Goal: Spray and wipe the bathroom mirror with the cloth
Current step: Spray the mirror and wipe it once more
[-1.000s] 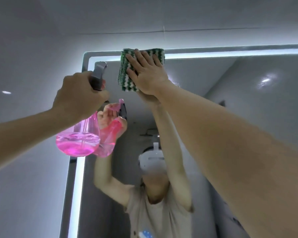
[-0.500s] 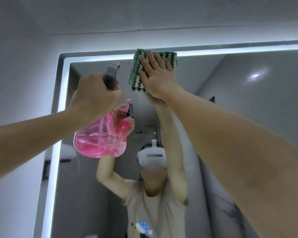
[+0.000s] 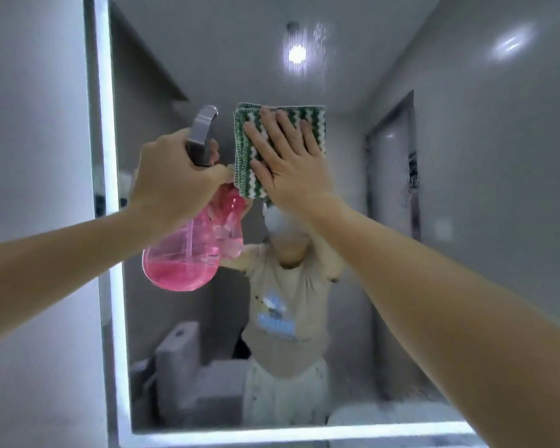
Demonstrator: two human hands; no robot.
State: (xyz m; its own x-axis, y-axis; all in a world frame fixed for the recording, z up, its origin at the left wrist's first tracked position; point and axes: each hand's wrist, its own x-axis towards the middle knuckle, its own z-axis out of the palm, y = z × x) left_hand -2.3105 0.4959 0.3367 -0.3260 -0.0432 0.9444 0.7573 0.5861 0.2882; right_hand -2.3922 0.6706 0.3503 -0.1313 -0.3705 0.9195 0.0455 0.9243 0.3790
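Straight, slightly spread fingers (image 3: 274, 127) of the right hand (image 3: 288, 166) press a folded green-and-white striped cloth (image 3: 311, 121) flat against the bathroom mirror (image 3: 466, 221), at the middle of the glass and just right of a pink spray bottle (image 3: 181, 253). The wipe is best done, by this view, with the palm square to the glass and even pressure across the whole pad, working in overlapping passes toward the fine droplets (image 3: 320, 33) that show high on the mirror beside a reflected ceiling light, so that no streaks are left between strokes. The right wrist is bent back and the forearm runs up from the lower right, elbow out of frame. The left hand (image 3: 172, 179) grips the bottle's neck, its fingers curled round the grey trigger head (image 3: 202, 137), with the bottle hanging below the fist, liquid pooled in its base, close to the glass and clear of the cloth; the left forearm reaches in from the left edge.
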